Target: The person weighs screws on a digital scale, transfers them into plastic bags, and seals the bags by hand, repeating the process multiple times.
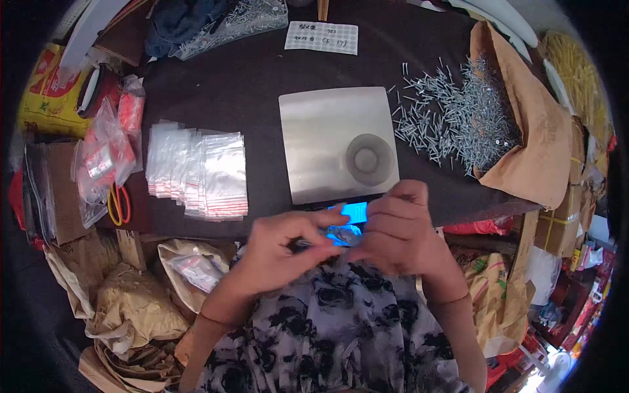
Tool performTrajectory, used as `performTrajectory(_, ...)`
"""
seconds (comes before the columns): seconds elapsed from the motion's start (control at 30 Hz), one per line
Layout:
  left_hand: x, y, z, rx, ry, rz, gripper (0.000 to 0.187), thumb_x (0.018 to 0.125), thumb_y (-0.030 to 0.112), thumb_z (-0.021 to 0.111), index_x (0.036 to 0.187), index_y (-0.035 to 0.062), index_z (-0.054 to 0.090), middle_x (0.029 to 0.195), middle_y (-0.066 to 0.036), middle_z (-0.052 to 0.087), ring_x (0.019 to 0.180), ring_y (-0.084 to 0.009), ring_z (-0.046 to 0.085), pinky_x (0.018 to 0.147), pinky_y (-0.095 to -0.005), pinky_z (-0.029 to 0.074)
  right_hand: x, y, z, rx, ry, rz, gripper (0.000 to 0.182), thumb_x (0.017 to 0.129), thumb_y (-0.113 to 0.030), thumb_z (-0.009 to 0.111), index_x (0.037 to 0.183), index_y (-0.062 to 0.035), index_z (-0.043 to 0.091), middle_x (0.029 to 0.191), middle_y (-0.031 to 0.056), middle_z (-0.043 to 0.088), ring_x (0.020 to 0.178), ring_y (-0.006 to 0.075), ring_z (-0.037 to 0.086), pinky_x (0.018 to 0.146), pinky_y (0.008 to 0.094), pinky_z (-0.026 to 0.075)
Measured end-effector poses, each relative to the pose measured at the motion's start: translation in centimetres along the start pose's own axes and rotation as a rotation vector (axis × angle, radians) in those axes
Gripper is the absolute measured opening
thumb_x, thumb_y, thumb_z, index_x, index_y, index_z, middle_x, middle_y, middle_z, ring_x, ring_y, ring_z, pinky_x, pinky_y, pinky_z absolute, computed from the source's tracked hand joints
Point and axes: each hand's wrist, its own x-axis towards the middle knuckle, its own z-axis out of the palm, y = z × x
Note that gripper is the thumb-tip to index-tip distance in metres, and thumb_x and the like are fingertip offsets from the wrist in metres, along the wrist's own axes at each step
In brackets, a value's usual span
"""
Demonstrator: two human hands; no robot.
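At the dark table's (255, 82) near edge, a person's right hand (398, 232) is pinching a small clear bag (344, 236) with closed fingertips; the left hand's (267, 243) thumb and forefinger are standing slightly apart alongside, grip unclear, and a level hold is looking wise. Tabletop is showing left of the scale (321, 137); loose fasteners (452, 118) are crowding its right.

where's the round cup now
In the head view, the round cup sits on the silver scale, toward its near right corner, beyond the right hand.
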Motion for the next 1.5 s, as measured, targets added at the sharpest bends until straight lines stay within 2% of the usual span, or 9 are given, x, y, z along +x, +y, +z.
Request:
performTrajectory(0.1, -0.3, 0.0, -0.5, -0.118, 0.083, -0.016, 0.018, 0.074, -0.002, 0.075, 0.069, 0.002, 0.058, 0.104, -0.025, 0.066, 0.106, -0.0332, 0.063, 0.096, -0.0448, 0.048, -0.5, 0.2, -0.6, 0.049, -0.04, 0.038, 0.028, 0.066, -0.025, 0.079, 0.065, -0.0096, 0.056, 0.081, 0.0019, 0.063, 0.084, 0.0176, 0.062, 0.088, 0.0403, 0.042)
performTrajectory(0.3, -0.4, 0.1, -1.0, -0.2, 0.046, -0.086, 0.012, 0.072, -0.004, 0.075, 0.075, 0.0, 0.064, 0.104, -0.026, 0.066, 0.104, -0.032, 0.064, 0.091, -0.0431, 0.052, -2.1, 1.1, 0.0, 0.304, 0.013, 0.128, 0.028, 0.073, -0.019, 0.077, 0.065, -0.0051, 0.055, 0.072, 0.0062, 0.063, 0.082, 0.0191, 0.067, 0.093, 0.0465, 0.046)
performTrajectory(0.4, -0.8, -1.2, -3.3, -0.006, 0.158, -0.08, 0.012, 0.072, -0.004, 0.075, 0.081, -0.0017, 0.067, 0.104, -0.023, 0.067, 0.104, -0.0307, 0.064, 0.088, -0.0407, 0.053, -6.6, 2.5, -0.8, 0.709, 0.091, 0.368, 0.023, 0.077, -0.009, 0.073, 0.064, -0.0037, 0.054, 0.065, 0.0055, 0.061, 0.071, 0.0193, 0.067, 0.076, 0.0376, 0.052)
performTrajectory(0.57, -2.7, -1.0, -8.9, 0.737, 0.139, -0.099, 0.029, 0.072, -0.001, 0.074, 0.1, 0.0009, 0.069, 0.12, -0.017, 0.062, 0.115, -0.0298, 0.058, 0.096, -0.04, 0.049, -13.0, 3.8, -4.8, 0.932, -0.184, 0.899, 0.014, 0.082, -0.004, 0.067, 0.072, -0.0041, 0.058, 0.06, -0.0016, 0.055, 0.055, 0.008, 0.053, 0.051, 0.0227, 0.04)
performTrajectory(0.67, -3.3, -1.0, -9.8, 0.963, 0.027, -0.086, 0.036, 0.069, 0.0, 0.073, 0.105, 0.0029, 0.067, 0.125, -0.014, 0.059, 0.123, -0.0342, 0.051, 0.103, -0.0423, 0.042, -13.4, 4.6, -4.7, 0.585, -0.028, 1.051, 0.008, 0.083, -0.005, 0.067, 0.08, -0.004, 0.059, 0.065, -0.0026, 0.054, 0.058, 0.0053, 0.048, 0.055, 0.0216, 0.041)
performTrajectory(0.9, -2.1, -3.5, -6.2, 1.009, 0.197, -0.064, 0.022, 0.083, 0.0, 0.061, 0.104, 0.0042, 0.066, 0.121, -0.015, 0.062, 0.121, -0.0359, 0.051, 0.102, -0.0433, 0.042, -9.4, 11.2, -2.5, -0.641, 0.197, 0.784, 0.045, 0.078, -0.022, 0.075, 0.114, -0.0022, 0.057, 0.094, 0.0153, 0.058, 0.087, 0.0279, 0.058, 0.076, 0.0371, 0.047)
performTrajectory(1.0, -1.7, -4.9, -5.7, 1.04, 0.298, -0.012, 0.02, 0.083, -0.001, 0.062, 0.101, 0.004, 0.066, 0.116, -0.018, 0.063, 0.115, -0.0357, 0.056, 0.095, -0.0414, 0.049, -5.6, 11.2, -0.3, -0.689, 0.196, 0.705, 0.055, 0.075, -0.025, 0.077, 0.121, -0.0062, 0.054, 0.1, 0.0183, 0.057, 0.096, 0.0334, 0.055, 0.083, 0.0416, 0.046)
performTrajectory(1.2, -2.1, -6.9, -6.2, 0.736, 0.515, -0.06, 0.013, 0.081, -0.004, 0.066, 0.094, 0.0, 0.066, 0.099, -0.021, 0.068, 0.103, -0.0281, 0.065, 0.078, -0.0358, 0.056, -3.8, 12.7, 0.1, -0.352, 0.198, 0.624, 0.042, 0.074, -0.013, 0.075, 0.114, -0.0114, 0.061, 0.097, 0.0135, 0.058, 0.093, 0.0319, 0.056, 0.081, 0.0404, 0.047)
performTrajectory(1.5, -2.0, -5.7, -6.3, 0.662, 0.533, -0.099, 0.01, 0.082, -0.003, 0.067, 0.092, -0.0017, 0.068, 0.095, -0.013, 0.069, 0.096, -0.0208, 0.066, 0.08, -0.0293, 0.051, -4.5, 14.0, -3.8, 0.251, 0.314, 0.942, 0.024, 0.077, -0.003, 0.073, 0.101, -0.0026, 0.069, 0.084, 0.0044, 0.069, 0.073, 0.0077, 0.062, 0.066, 0.0231, 0.048)
